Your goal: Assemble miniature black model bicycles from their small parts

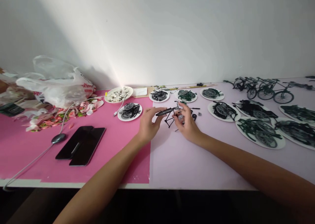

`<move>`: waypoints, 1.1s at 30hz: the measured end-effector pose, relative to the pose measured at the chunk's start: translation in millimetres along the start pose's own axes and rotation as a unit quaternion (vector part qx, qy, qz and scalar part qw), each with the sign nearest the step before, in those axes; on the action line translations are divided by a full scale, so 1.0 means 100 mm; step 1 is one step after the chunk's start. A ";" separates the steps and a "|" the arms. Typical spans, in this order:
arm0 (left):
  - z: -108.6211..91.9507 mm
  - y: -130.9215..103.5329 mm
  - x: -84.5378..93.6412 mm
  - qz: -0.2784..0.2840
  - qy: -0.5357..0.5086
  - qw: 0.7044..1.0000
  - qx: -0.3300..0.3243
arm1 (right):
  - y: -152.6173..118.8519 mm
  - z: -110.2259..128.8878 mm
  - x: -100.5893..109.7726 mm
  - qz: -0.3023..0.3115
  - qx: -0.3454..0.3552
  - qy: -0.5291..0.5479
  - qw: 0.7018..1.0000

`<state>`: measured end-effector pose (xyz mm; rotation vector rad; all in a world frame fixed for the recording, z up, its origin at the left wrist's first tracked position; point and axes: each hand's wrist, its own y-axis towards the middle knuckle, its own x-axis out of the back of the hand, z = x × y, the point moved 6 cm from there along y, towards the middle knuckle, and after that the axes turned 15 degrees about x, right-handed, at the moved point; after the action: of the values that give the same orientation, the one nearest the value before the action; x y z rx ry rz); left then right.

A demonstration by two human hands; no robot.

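Note:
Above the tabletop my two hands hold a small black model bicycle frame (168,121) between them. My left hand (149,124) pinches the left end of a dark, long part (164,112) that sits along the top of the frame; it looks like a wheel or mudguard seen edge-on. On the frame's right side, the fingers of my right hand (186,123) are closed around it, near a grey piece at the top. Small loose dark parts (194,116) lie just behind and beside my right hand, partly hidden by it.
White plates with black or green bicycle parts (159,95) line the back and right. Assembled model bicycles (267,88) stand back right. At left are two phones (90,147), a cable with a dark puck (58,138), petal-like pieces (60,118) and plastic bags (61,89).

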<state>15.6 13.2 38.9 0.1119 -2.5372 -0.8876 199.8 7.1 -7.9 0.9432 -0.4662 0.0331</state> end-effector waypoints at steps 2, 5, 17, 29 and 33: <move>0.00 0.00 0.00 0.002 -0.014 1.000 0.013 | 0.00 0.02 -0.01 0.007 0.011 -0.004 1.000; 0.02 0.01 0.01 0.017 -0.074 0.994 0.074 | 0.00 0.03 -0.01 0.012 0.015 -0.007 1.000; 0.09 0.00 0.02 0.021 -0.162 0.972 0.170 | 0.01 0.05 -0.01 0.016 0.034 -0.023 0.999; 0.37 0.08 -0.15 0.019 -0.335 0.897 0.289 | -0.01 0.04 -0.03 0.029 0.031 -0.018 0.999; 0.43 0.07 -0.16 0.020 -0.355 0.878 0.322 | -0.01 0.00 -0.03 0.018 0.015 0.005 1.000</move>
<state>11.7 46.9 7.5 -0.0862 -3.4141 0.0133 197.3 6.8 -9.3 0.9630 -0.4742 0.0769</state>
